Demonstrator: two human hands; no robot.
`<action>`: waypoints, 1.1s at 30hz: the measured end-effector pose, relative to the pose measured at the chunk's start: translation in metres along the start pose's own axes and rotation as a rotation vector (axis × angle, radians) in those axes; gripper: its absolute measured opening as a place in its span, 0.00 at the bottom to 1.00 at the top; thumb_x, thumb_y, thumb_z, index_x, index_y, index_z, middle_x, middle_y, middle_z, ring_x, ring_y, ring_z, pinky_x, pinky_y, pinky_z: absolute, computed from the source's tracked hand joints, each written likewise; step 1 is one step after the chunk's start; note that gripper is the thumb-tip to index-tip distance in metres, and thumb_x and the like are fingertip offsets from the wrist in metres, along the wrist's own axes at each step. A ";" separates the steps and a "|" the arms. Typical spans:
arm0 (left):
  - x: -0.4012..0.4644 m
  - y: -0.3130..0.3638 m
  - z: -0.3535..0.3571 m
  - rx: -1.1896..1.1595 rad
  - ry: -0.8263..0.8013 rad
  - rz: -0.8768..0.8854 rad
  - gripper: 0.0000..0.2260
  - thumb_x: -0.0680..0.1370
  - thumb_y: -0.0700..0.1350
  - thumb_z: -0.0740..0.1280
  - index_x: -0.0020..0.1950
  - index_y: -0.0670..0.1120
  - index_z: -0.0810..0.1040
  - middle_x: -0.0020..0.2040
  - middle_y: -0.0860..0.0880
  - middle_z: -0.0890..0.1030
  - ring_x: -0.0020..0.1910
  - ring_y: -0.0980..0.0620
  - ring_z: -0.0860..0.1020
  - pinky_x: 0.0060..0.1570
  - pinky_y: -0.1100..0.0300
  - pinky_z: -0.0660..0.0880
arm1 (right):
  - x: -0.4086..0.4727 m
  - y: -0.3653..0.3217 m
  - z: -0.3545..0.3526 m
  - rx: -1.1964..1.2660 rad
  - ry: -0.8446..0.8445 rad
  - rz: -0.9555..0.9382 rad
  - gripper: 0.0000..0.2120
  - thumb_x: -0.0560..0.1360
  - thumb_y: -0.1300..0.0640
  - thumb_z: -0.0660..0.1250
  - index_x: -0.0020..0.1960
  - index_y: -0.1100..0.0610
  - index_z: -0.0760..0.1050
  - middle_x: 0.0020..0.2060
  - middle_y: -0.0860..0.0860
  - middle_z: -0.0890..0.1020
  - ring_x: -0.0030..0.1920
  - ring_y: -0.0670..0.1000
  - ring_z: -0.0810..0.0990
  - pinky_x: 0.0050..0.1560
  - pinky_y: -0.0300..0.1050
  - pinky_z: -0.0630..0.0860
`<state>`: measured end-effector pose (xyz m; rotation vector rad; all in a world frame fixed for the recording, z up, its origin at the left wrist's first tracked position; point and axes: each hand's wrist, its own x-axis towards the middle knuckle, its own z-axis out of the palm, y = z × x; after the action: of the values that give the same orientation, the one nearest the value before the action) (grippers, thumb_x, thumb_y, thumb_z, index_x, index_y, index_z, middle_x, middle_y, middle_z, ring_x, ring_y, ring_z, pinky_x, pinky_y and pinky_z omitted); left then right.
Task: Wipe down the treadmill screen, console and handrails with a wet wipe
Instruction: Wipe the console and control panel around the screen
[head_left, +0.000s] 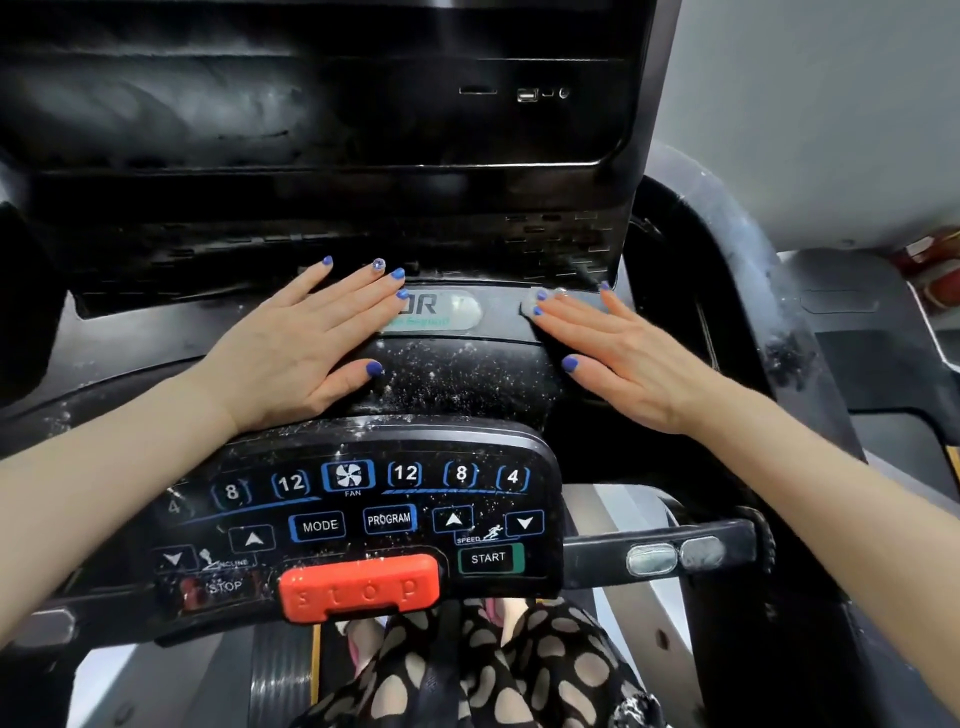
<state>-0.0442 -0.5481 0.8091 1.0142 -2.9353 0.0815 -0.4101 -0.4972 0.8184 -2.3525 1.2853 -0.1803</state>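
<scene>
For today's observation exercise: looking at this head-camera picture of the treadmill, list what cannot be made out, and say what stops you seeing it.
Head view only:
- Logo plate: its left part is hidden by the left hand; the small text is blurred.
- Wipe: only a pale scrap shows under the right hand.
- Screen: cut off by the top edge, dark and glary.
- STOP label: blurred.
- Left handrail: mostly hidden behind the forearm.

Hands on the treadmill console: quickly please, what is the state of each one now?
Left hand: open, fingers straight, flat on the console, holding nothing.
Right hand: open, fingers straight, pressing a small whitish wipe under its fingertips.
</scene>
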 end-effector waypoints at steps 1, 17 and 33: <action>0.000 0.000 0.000 0.000 -0.001 0.000 0.29 0.84 0.59 0.47 0.81 0.44 0.58 0.81 0.45 0.57 0.81 0.47 0.54 0.78 0.43 0.51 | 0.010 -0.011 0.004 -0.003 -0.007 -0.034 0.29 0.83 0.43 0.46 0.81 0.52 0.56 0.80 0.48 0.58 0.80 0.43 0.51 0.80 0.52 0.39; 0.001 0.000 0.002 -0.016 0.034 -0.004 0.28 0.85 0.58 0.46 0.81 0.44 0.58 0.81 0.46 0.58 0.80 0.47 0.55 0.78 0.44 0.49 | -0.060 0.034 0.001 -0.271 -0.182 -0.289 0.30 0.84 0.47 0.53 0.82 0.58 0.52 0.81 0.53 0.54 0.81 0.55 0.53 0.79 0.58 0.49; 0.002 0.001 -0.001 -0.004 0.015 0.003 0.28 0.84 0.57 0.48 0.81 0.44 0.57 0.80 0.46 0.57 0.80 0.46 0.56 0.79 0.44 0.50 | -0.008 0.002 -0.002 -0.338 -0.156 -0.364 0.29 0.83 0.50 0.54 0.82 0.56 0.54 0.81 0.51 0.53 0.81 0.50 0.50 0.80 0.56 0.45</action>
<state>-0.0463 -0.5479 0.8105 1.0044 -2.9221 0.0831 -0.4165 -0.4925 0.8196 -2.8111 0.8590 0.1183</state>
